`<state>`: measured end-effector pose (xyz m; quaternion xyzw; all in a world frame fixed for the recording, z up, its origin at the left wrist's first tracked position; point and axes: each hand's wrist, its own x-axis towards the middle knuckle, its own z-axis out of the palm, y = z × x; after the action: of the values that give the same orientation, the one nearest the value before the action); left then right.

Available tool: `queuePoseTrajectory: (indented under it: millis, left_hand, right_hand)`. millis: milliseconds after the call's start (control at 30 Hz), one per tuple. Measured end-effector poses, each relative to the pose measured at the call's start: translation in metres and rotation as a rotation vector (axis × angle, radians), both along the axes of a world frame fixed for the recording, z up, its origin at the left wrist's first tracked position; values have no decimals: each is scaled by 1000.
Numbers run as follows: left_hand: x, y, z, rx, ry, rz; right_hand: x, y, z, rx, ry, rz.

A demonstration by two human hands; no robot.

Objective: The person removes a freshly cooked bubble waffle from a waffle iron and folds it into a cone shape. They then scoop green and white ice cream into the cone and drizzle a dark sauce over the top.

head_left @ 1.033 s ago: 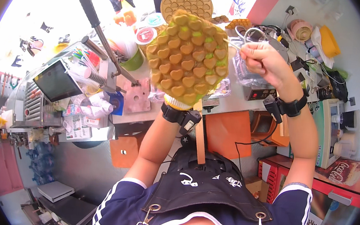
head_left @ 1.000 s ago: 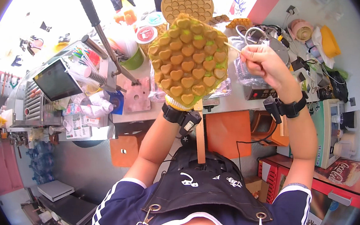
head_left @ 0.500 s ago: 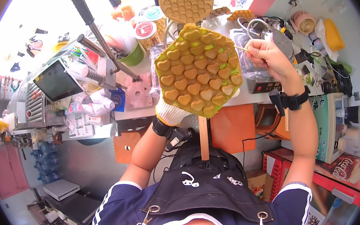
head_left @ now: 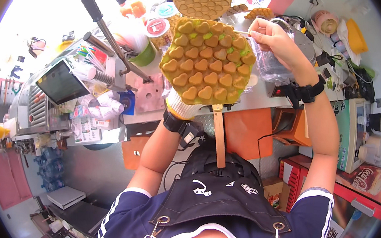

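A golden-brown bubble waffle (head_left: 209, 61) with heart-shaped bumps and green patches is in front of me. My right hand (head_left: 271, 39) is bare and closed, pinching a thin pale stick (head_left: 241, 32) whose tip meets the waffle's upper right edge. Most of my left hand (head_left: 180, 106) is hidden beneath the waffle's lower left side; its white glove with a yellow cuff shows, but its fingers do not. Behind the waffle stands a round brown plate (head_left: 201, 0) with heart-shaped moulds. Below it, a wooden handle (head_left: 218, 140) points toward me.
A press with a long black-gripped lever (head_left: 103, 25) rises at the left, beside a green bucket (head_left: 145, 55). Further left are a tablet screen (head_left: 62, 82) and paper cups. Lidded tubs (head_left: 157, 27) stand behind. Orange stools (head_left: 248, 133) are under the counter.
The waffle has shifted up and slightly left and turned, showing more of the wooden handle. My right hand has moved left and up along with the stick.
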<state>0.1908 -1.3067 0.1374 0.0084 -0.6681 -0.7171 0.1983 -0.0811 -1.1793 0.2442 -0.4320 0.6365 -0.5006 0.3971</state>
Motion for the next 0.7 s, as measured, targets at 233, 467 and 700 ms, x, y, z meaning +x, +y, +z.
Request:
queuePoseTrajectory:
  millis: [233,467,700]
  left_hand:
    - [-9,2,-15,270,22,12]
    - [-16,10,-23,293,19,15]
    - [-17,12,-25,313,11,2]
  right_hand:
    - [12,-10,-14,8,69,-106]
    - [3,1,-12,86,177,-88]
    - [-6,25,-6,154,57,-65]
